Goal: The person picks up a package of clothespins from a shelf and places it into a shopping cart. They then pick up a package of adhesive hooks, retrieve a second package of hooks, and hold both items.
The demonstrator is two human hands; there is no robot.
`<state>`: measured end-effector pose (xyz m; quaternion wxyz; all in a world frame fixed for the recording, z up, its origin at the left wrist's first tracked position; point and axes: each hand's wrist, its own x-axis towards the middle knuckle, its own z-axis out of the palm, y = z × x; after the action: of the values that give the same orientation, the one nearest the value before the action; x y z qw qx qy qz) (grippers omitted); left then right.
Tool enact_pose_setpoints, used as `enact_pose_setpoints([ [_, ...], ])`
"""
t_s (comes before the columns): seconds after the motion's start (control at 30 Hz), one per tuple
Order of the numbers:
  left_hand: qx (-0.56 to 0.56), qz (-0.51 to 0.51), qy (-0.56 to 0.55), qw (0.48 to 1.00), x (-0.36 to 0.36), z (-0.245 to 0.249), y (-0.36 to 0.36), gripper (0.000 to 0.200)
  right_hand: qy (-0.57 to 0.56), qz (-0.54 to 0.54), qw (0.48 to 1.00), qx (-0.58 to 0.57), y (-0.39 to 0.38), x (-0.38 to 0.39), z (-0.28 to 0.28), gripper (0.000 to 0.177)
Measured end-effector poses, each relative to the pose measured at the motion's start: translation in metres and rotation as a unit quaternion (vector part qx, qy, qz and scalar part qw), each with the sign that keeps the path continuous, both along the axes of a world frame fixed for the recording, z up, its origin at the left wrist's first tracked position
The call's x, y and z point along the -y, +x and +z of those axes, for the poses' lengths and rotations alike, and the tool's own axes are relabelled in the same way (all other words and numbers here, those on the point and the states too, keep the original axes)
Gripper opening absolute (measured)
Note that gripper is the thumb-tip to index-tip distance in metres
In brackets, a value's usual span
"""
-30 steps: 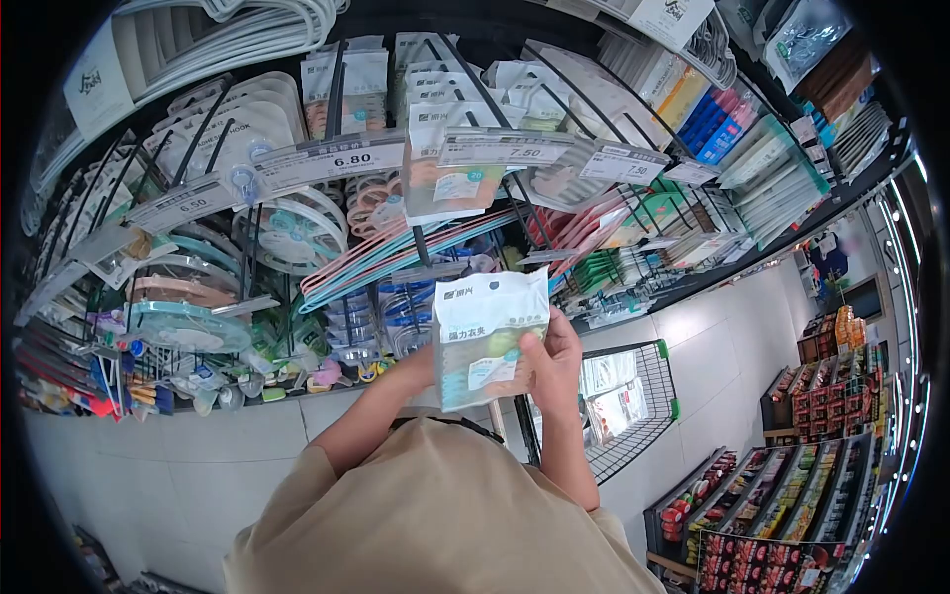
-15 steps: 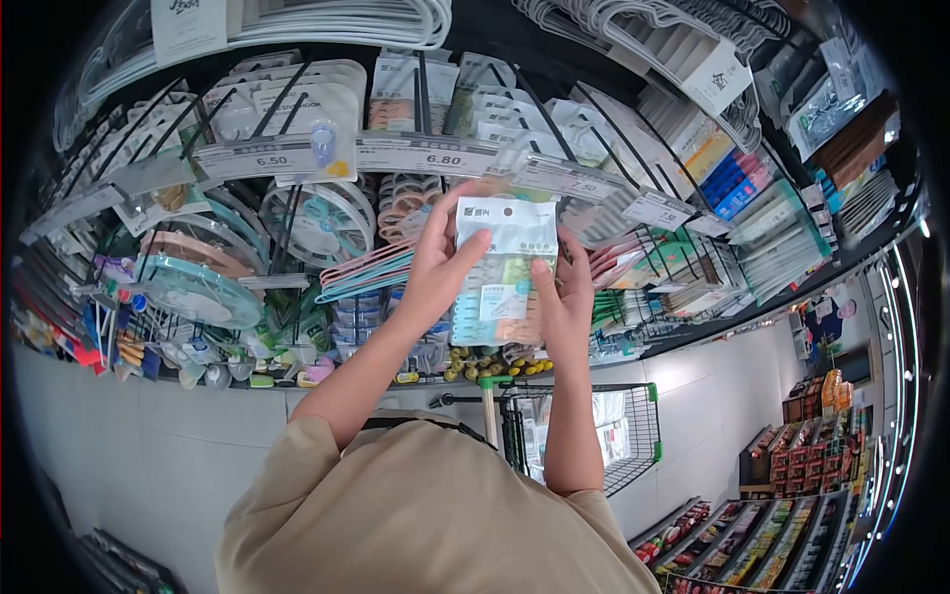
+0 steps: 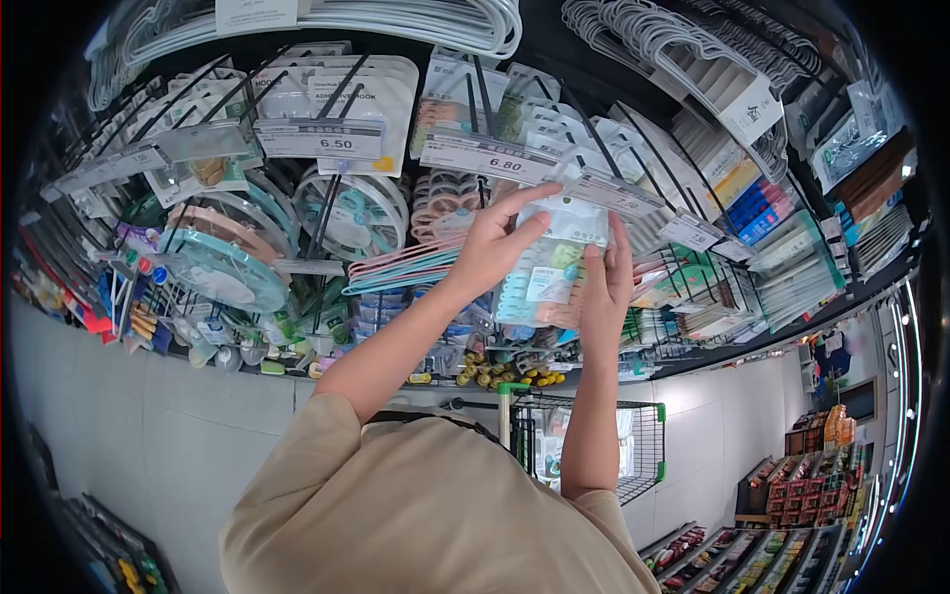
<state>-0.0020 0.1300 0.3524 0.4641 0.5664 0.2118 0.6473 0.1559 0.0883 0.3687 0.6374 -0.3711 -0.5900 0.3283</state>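
A clear-and-white pack of clothes pegs (image 3: 550, 285) in blue, green and orange hangs tilted between my hands, in front of the display hooks. My left hand (image 3: 498, 241) grips its upper left side, the thumb on the front and the index finger stretched toward the price label (image 3: 616, 194) at the hook ends. On the right edge, my right hand (image 3: 606, 282) holds the pack with its thumb on the front; some of its fingers are hidden behind. Similar peg packs (image 3: 457, 97) hang on the rack behind the 6.80 label (image 3: 490, 158).
White hangers (image 3: 327, 35) line the top shelf. Adhesive hook packs (image 3: 361, 99), round drying racks (image 3: 351, 218) and pink and blue hangers (image 3: 416, 265) hang to the left. A wire shopping cart (image 3: 643, 445) holding white packages stands below, near my right arm.
Both hands have carried the peg pack right and closer to the rack, and it now tilts. My left index finger has stretched out along its top. The view has shifted slightly.
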Motion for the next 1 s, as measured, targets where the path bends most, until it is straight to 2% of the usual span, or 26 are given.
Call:
enact_pose_setpoints([
  [0.13,0.003,0.028,0.062,0.998,-0.011,-0.003,0.005,0.036,0.011,-0.016,1.000,-0.019,0.001,-0.005,-0.003,0.051],
  [0.33,0.003,0.010,-0.015,1.000,-0.017,-0.004,0.003,0.040,0.031,-0.023,0.999,-0.023,-0.003,-0.009,-0.005,0.052],
  [0.57,0.053,0.008,0.014,0.998,-0.018,0.008,0.005,0.039,0.039,-0.034,0.999,-0.009,0.004,-0.017,-0.014,0.057],
  [0.67,0.021,0.008,-0.027,0.999,-0.020,0.009,0.003,0.039,0.024,-0.038,0.999,0.001,0.006,-0.017,-0.013,0.055],
  [0.77,0.001,0.046,-0.018,0.999,-0.023,0.007,0.008,0.034,0.025,-0.060,0.998,-0.009,0.003,-0.014,-0.012,0.051],
  [0.9,-0.038,0.050,-0.010,0.998,-0.023,0.003,0.009,0.036,0.061,-0.057,0.995,-0.052,0.002,-0.016,-0.019,0.048],
  [0.97,0.036,0.030,-0.035,0.998,-0.017,0.004,0.010,0.039,0.069,-0.051,0.995,-0.050,0.003,-0.011,-0.019,0.046],
  [1.0,0.035,0.031,-0.036,0.998,-0.021,-0.004,0.007,0.040,0.062,-0.053,0.995,-0.058,0.002,-0.010,-0.023,0.045],
])
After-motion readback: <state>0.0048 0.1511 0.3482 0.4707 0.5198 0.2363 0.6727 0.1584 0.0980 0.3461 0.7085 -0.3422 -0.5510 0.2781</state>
